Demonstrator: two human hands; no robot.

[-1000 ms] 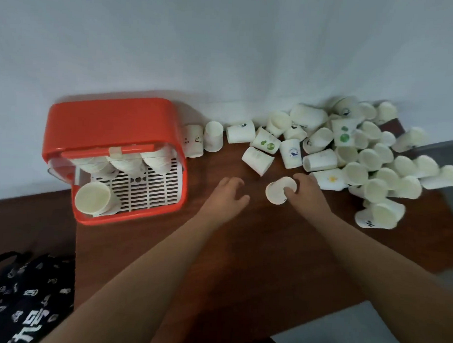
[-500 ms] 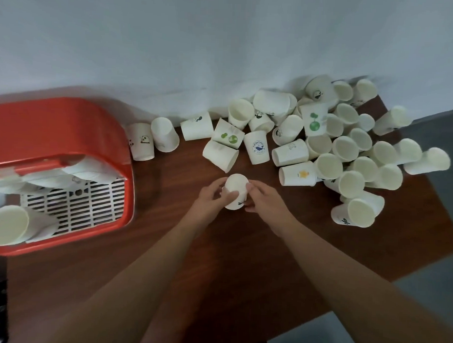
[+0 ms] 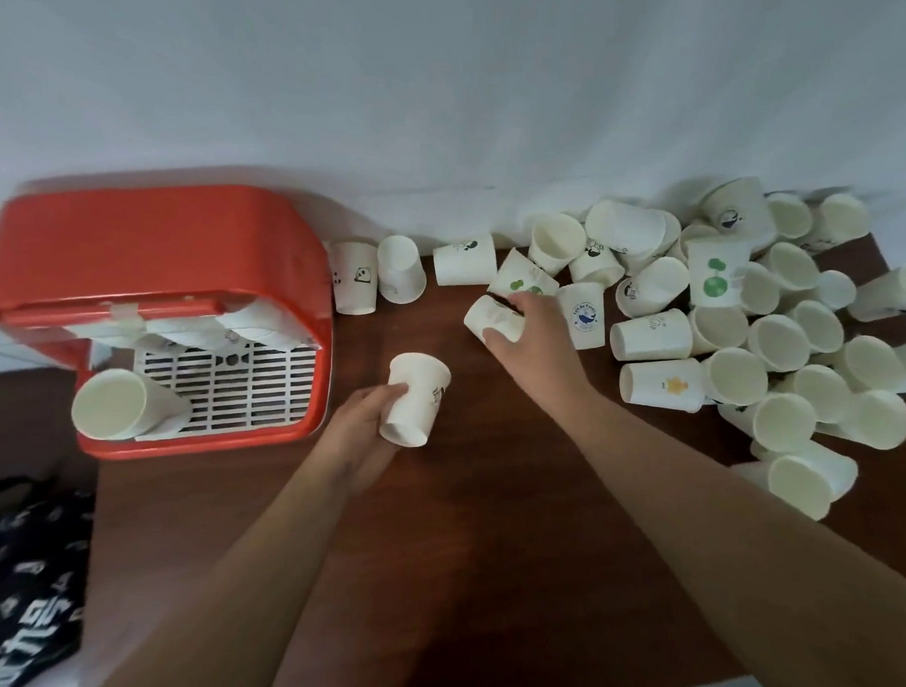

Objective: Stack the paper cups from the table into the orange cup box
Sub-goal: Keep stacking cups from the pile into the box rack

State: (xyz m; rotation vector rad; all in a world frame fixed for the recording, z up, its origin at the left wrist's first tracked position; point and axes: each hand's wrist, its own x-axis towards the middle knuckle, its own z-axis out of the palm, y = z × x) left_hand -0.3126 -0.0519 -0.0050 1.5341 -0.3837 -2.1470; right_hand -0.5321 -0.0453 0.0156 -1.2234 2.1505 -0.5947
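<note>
White paper cup (image 3: 416,399) is clasped at mid-wall by left hand (image 3: 358,430) fingers; right hand (image 3: 531,335) fingers are closed round another tipped paper cup (image 3: 490,319). Light, crushable; best gripped gently.

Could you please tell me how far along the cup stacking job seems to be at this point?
Early on. Done: a stack of cups lies in the orange box. In hand: the left hand holds one cup, and the right hand is closing on another cup. Left: the big pile of cups on the table.
</note>
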